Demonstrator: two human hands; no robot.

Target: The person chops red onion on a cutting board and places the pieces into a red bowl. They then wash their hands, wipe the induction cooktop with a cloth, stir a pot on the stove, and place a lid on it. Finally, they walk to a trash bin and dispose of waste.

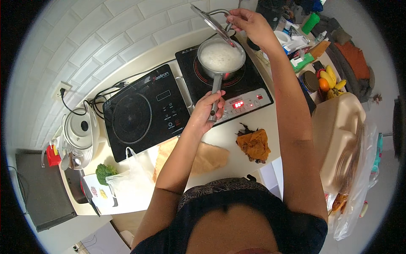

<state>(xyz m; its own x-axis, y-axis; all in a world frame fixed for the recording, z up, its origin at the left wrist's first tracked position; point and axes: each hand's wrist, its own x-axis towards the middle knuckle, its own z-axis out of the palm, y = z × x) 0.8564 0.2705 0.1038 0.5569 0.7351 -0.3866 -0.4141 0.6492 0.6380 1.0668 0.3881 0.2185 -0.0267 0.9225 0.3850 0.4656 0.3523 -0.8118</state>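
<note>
My left hand [207,109] is wrapped around the grey handle of a metal saucepan [216,71]. White, frothy liquid [221,57] fills much of the pan, which is over the glowing ring of an electric cooktop [192,68]. Red digits are lit on that cooktop's control panel [239,104]. With its fingers on the curved metal handle, my right hand [245,22] holds up the pan's lid [212,23]. The lid is steeply tilted, its lower edge over the far right part of the pan; whether it touches the rim I cannot tell.
A second black cooktop [131,117] lies to the left, with cables behind it. Nearer me are an orange-brown cloth [253,144], a tan cloth [211,158], a white plastic bag [133,181], broccoli [105,173] and a knife [92,200]. Bananas [330,77] and a beige container [337,136] stand right.
</note>
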